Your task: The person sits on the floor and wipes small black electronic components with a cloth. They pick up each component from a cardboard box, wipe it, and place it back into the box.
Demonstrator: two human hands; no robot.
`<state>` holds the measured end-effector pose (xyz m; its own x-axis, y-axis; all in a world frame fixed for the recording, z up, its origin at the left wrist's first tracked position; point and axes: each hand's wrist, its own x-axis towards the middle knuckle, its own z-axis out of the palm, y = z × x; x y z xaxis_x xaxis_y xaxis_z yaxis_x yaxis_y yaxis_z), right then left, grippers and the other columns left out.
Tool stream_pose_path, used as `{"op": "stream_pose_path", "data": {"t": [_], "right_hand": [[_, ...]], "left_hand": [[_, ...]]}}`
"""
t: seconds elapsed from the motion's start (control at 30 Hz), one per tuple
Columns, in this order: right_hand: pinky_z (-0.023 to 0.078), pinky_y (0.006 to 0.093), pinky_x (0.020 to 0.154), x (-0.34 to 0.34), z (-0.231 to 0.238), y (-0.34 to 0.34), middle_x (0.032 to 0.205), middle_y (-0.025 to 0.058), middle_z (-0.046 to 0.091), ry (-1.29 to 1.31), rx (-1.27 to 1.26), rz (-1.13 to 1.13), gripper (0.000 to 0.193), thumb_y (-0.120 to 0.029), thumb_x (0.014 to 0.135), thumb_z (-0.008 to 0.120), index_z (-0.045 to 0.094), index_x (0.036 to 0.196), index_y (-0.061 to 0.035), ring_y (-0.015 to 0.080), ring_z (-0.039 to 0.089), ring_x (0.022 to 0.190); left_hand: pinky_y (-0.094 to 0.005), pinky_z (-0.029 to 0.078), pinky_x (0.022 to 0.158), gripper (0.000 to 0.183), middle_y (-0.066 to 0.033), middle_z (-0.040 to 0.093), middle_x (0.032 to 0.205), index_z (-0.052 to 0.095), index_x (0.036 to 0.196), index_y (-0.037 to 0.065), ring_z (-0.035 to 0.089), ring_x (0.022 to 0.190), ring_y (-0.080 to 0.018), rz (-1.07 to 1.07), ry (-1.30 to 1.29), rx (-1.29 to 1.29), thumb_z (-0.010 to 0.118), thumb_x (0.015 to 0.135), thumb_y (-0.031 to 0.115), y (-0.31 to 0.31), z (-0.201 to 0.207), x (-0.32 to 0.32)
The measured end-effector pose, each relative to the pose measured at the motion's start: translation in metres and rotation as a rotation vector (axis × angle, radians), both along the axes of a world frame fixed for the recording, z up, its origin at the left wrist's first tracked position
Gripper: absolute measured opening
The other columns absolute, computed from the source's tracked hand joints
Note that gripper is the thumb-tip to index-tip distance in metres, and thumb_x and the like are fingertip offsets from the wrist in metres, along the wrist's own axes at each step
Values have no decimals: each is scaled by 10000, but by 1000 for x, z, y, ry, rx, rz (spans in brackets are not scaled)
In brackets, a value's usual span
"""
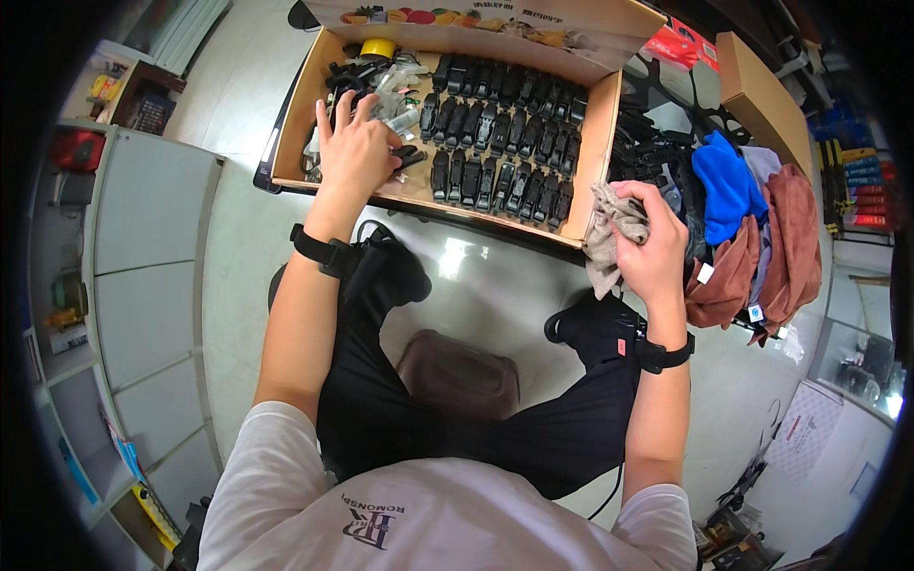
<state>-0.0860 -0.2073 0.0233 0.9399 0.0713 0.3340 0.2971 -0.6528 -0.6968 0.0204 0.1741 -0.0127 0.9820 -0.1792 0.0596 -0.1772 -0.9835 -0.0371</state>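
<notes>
Reaching over the front edge of the cardboard box (594,162), toward its front left corner, my left hand (359,145) is spreading its outer fingers wide, while its thumb and forefinger are curving in just beside a small black piece (412,156); I cannot tell whether they are gripping it. My right hand (657,238) is holding a crumpled grey-beige cloth (606,249), bunched up and hanging by the front right corner of the box. Three rows of black parts (502,133) are filling the right side of the box, running from near its back edge toward its front edge. Clear plastic wrapping (404,121) is lying nearer the left edge, and a yellow roll (378,48) is sitting near the back left corner. Beyond the right edge, a blue cloth (728,190) and a brown cloth (795,224) are lying in a heap
</notes>
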Motion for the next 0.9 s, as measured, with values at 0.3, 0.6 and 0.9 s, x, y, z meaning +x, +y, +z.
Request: {"op": "stream_pose_path", "data": {"t": [0.3,0.6,0.9], "right_hand": [[593,364,1022,-1,2,0,1224,157,804,41,-21,3,381,129,851,746,645,1187,-17,299,798,1141],[610,394,931,0,0,2,1147,149,796,-4,5,-2,362,42,848,742,676,1187,-65,385,785,1084],[595,358,1016,-2,3,1,1221,151,810,54,-22,-17,383,132,844,748,653,1183,-20,288,801,1136]], "left_hand": [[-681,153,1364,246,1,697,1385,853,769,260,502,1495,-307,-77,4,-35,1021,607,338,-13,15,-3],[-671,179,1364,219,16,731,1269,852,778,251,560,1440,-266,-170,-34,-89,999,662,365,-6,2,-2],[-688,163,1363,276,-22,699,1391,893,872,222,522,1487,-282,-100,-3,-49,1004,658,356,-14,11,-6]]}}
